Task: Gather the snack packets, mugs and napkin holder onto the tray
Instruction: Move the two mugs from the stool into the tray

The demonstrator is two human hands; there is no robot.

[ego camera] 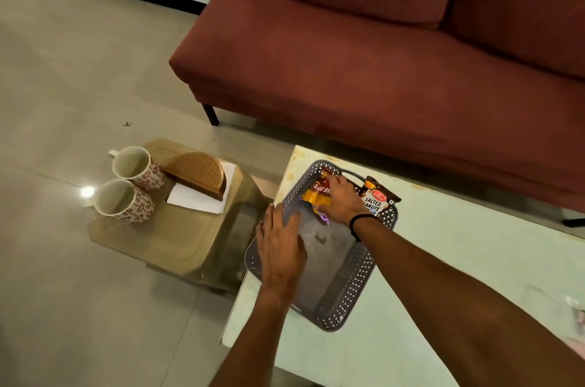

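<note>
A grey perforated tray point(345, 301) sits on the pale table point(443, 260). My right hand point(340, 199) rests on a red and yellow snack packet point(318, 193) at the tray's far end, fingers closed on it. A salted peanuts packet point(380, 199) leans on the tray's far right rim. My left hand point(280, 244) lies flat over the tray's left rim, fingers apart, holding nothing. Two floral mugs point(136, 165) point(122, 201) and a wooden napkin holder point(198, 174) with white napkins point(196, 199) stand on a low stool point(164, 241) to the left.
A dark red sofa point(380, 54) runs along the far side of the table. The floor is shiny beige tile point(63, 85). The stool stands close to the table's left edge. A clear wrapper point(576, 314) lies at the table's right edge.
</note>
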